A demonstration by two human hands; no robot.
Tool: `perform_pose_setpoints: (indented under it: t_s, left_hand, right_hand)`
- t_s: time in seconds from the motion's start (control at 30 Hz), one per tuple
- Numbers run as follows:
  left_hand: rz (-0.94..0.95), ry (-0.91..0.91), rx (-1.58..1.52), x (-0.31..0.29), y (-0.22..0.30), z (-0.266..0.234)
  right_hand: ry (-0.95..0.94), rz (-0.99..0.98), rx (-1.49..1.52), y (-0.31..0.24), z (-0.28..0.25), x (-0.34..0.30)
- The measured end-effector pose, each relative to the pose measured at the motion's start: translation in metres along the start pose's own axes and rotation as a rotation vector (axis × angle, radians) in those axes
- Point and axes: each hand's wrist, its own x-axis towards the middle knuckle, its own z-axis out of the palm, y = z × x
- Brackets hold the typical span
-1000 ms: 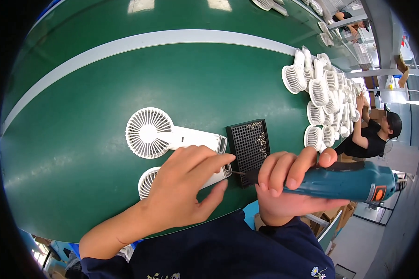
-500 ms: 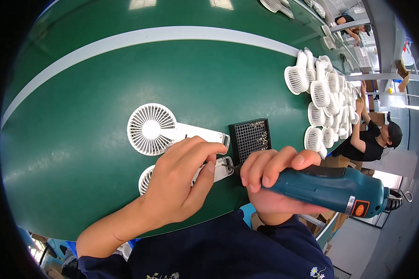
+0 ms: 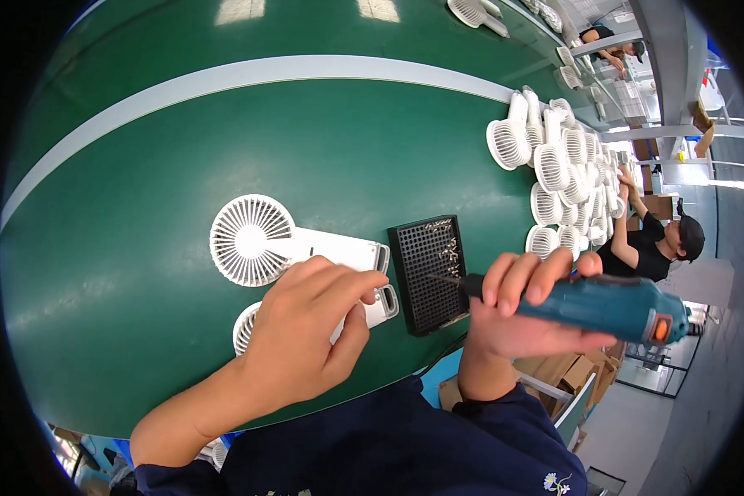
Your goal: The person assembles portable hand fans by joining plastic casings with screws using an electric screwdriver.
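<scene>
My right hand (image 3: pixel 508 322) is wrapped round a teal electric screwdriver (image 3: pixel 599 307). Its thin bit points left, over a black screw tray (image 3: pixel 416 285) full of small holes, with loose screws at its far right part. Two white handheld fans lie side by side, handles toward the tray. The farther fan (image 3: pixel 252 241) shows its whole round grille; the nearer fan (image 3: pixel 245 329) is mostly covered by my left hand (image 3: pixel 298 335). The fingers of that hand are curled over the nearer fan's handle, gripping it on the table.
Many white fans (image 3: pixel 551 168) are heaped at the right of the green table (image 3: pixel 124 314). A pale strip (image 3: pixel 306 68) crosses its far part, with more fans (image 3: pixel 477 13) beyond. A co-worker in a black cap (image 3: pixel 653 248) reaches toward the heap. A dark cable hangs near the table's front edge.
My right hand has lifted the screwdriver off the nearer fan's handle end and moved it right, over the screw tray. My left hand keeps its place on the fan. The view has shifted slightly.
</scene>
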Motion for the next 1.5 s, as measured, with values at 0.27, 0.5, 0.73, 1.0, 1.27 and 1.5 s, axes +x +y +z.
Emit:
perform_pose_setpoints:
  t_s: [0.27,0.5,0.73,1.0,1.27,1.5]
  left_hand:
    - [0.032,-0.12,0.261,-0.004,0.005,0.005]
    - [0.01,-0.049,0.237,-0.006,-0.001,0.009]
    - [-0.033,-0.098,0.298,-0.006,0.0,0.006]
    - [-0.04,-0.108,0.302,-0.002,0.004,0.007]
    - [0.02,-0.146,0.302,-0.002,0.004,0.007]
    - [0.045,-0.13,0.299,0.001,0.007,0.008]
  right_hand:
    - [-0.067,0.063,0.121,0.003,-0.015,-0.01]
    - [-0.209,0.077,0.144,0.009,0.02,-0.026]
    - [-0.195,0.13,0.15,0.018,0.025,-0.031]
    - [-0.254,0.056,0.092,0.012,0.023,-0.028]
    - [0.07,-0.071,0.016,0.002,-0.042,0.009]
    - [0.122,-0.057,-0.121,0.014,-0.045,0.016]
